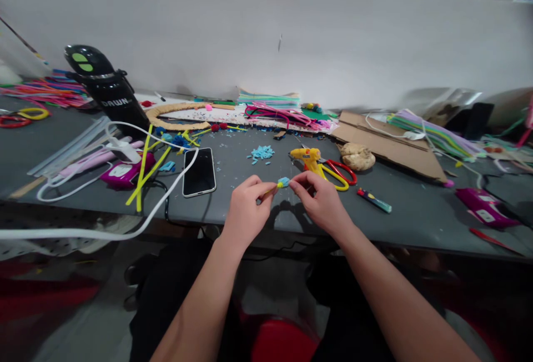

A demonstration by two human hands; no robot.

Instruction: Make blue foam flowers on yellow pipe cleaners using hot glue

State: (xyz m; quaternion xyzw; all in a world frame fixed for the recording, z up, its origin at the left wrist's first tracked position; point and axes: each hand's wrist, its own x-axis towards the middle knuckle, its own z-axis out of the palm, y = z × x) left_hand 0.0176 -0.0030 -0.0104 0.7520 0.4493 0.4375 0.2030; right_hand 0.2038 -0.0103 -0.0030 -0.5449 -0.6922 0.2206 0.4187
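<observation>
Between the thumb and fingers of my left hand (250, 206) is pinched a small yellow stem with light-blue pieces (283, 182) clustered at its tip. My right hand (318, 198) is closed, its thumb and forefinger at the right side of the blue cluster; whether they grip a separate piece is too small to tell. Beyond my hands lies a loose pile of cut light-blue bits (261, 154) on the grey table (233, 206). Just past my right hand lie a yellow glue gun (307, 156) and scissors with red and yellow handles (339, 176).
A phone (199, 172), yellow strips (144, 173), a white cable (162, 198) and a black bottle (106, 87) are to the left. To the right are a utility knife (373, 200), cardboard (391, 148) and a purple device (485, 206). A white partition (233, 34) stands behind.
</observation>
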